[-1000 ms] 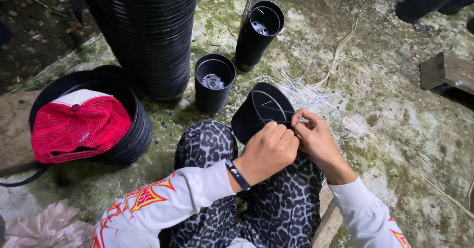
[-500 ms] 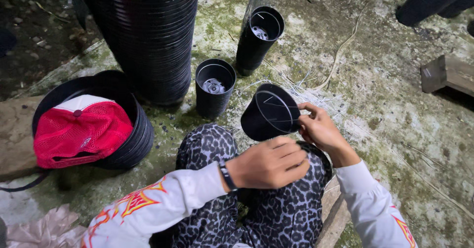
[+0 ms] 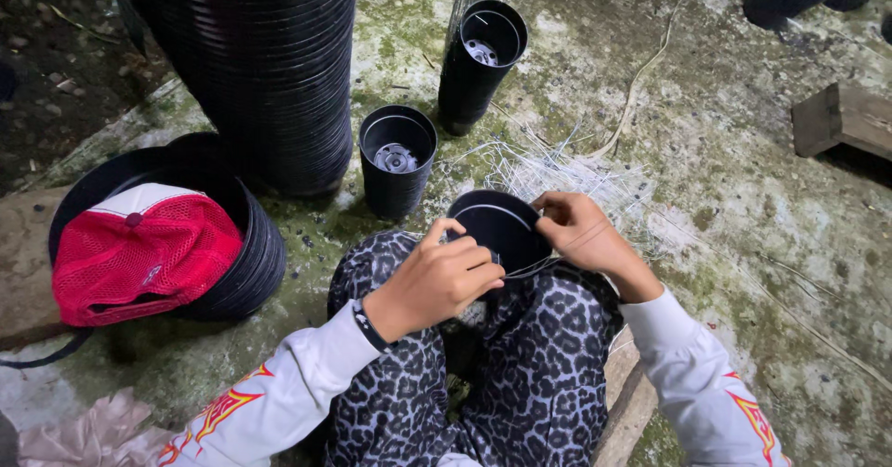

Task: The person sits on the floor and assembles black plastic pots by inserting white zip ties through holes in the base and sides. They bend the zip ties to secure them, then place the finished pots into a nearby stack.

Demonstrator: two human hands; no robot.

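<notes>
Now, quick labels for your frame:
Left hand: your left hand (image 3: pixel 437 276) grips the near rim of the pot (image 3: pixel 506 235), fingers curled over it, thumb on the outside.
Right hand: your right hand (image 3: pixel 581 235) is at the pot's far right rim, fingertips pressed together, pinching a thin wire (image 3: pixel 525 267) that runs across the pot's mouth.
Pot: small, black, tilted, mouth up toward you, held between both hands just above your knees (image 3: pixel 520 355).
Wire pile: loose pale wires (image 3: pixel 557 165) lie on the ground just behind the pot.
Other pots: two short stacks of small black pots stand beyond, one near (image 3: pixel 398 156), one farther (image 3: pixel 483 58), each with a metal disc inside.
Big stack: a tall stack of wide black pots (image 3: pixel 269 67) at upper left.
Cap: a red mesh cap (image 3: pixel 139 249) rests on a low stack of pots (image 3: pixel 251 263) at left.
Ground: mossy concrete (image 3: pixel 725 207); wood block (image 3: pixel 841 118) at right.
</notes>
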